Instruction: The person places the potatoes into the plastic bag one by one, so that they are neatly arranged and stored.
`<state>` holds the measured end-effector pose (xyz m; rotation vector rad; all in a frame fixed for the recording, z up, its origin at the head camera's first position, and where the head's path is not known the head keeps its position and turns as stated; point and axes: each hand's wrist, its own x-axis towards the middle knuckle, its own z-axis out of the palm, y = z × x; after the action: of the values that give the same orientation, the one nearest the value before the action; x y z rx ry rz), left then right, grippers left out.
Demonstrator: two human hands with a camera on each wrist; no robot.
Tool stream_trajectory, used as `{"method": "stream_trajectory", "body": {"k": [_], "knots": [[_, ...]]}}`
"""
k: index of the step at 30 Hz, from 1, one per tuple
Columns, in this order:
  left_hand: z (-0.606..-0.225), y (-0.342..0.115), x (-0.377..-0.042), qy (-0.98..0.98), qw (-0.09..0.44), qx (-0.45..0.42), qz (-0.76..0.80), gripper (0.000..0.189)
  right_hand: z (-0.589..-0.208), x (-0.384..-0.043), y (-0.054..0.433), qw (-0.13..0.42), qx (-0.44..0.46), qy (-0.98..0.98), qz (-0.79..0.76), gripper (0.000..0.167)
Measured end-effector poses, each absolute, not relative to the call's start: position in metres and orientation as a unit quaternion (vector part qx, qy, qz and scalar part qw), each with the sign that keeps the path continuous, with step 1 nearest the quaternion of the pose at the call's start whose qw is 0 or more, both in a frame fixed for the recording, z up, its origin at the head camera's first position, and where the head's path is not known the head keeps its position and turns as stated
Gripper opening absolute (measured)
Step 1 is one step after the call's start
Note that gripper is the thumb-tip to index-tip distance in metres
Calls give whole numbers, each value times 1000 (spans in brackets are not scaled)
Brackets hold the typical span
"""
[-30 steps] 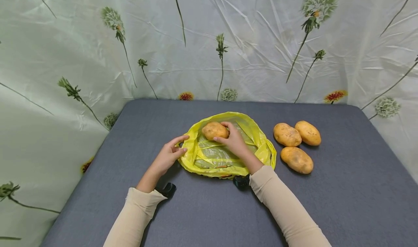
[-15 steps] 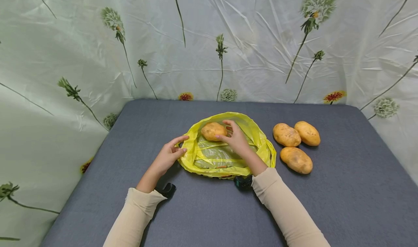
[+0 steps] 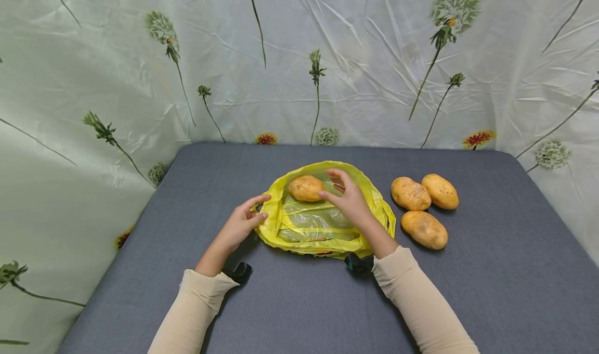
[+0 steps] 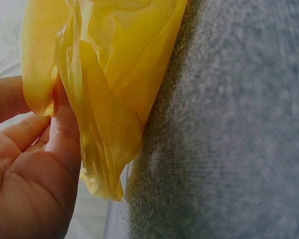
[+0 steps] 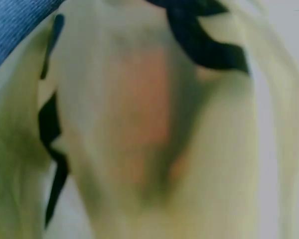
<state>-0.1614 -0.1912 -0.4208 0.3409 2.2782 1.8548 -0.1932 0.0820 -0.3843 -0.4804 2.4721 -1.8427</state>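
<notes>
A yellow plastic bag point(image 3: 269, 232) lies spread on the dark grey table with its mouth facing up. Inside, toward the back left, rests one potato point(image 3: 305, 188). My left hand point(image 3: 236, 224) pinches the bag's left rim between thumb and fingers; the left wrist view shows the thumb against the yellow film point(image 4: 119, 64). Over the bag's mouth, just right of the potato, my right hand point(image 3: 352, 200) has its fingers relaxed and holds nothing. Blurred bag film point(image 5: 219, 164) with dark and orange print fills most of the right wrist view, hiding the right hand there.
Right of the bag, three potatoes sit close together: one at the near side point(image 3: 425, 230), one behind it point(image 3: 411, 193) and one at the far right point(image 3: 440, 191). A pale floral curtain point(image 3: 281, 99) hangs behind the table point(image 3: 290, 302) and along its left.
My right hand has let go of the potato, which stays in the bag, and has moved a little to the right. The left hand has kept its place on the rim.
</notes>
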Motion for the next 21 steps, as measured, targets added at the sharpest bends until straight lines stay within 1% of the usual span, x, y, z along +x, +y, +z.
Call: {"method": "stream_trajectory", "body": {"k": [4, 10, 17, 21], "knots": [[-421, -192, -161, 769, 88, 117, 622, 44, -366, -179, 84, -11, -180, 790, -585, 50], [-422, -192, -161, 773, 87, 116, 618, 44, -357, -169, 93, -53, -204, 803, -558, 42], [-422, -192, -161, 772, 86, 119, 618, 44, -378, -178, 117, -110, -221, 808, -535, 41], [-411, -189, -158, 774, 91, 117, 616, 44, -379, -174, 129, -137, -223, 817, -514, 41]]}}
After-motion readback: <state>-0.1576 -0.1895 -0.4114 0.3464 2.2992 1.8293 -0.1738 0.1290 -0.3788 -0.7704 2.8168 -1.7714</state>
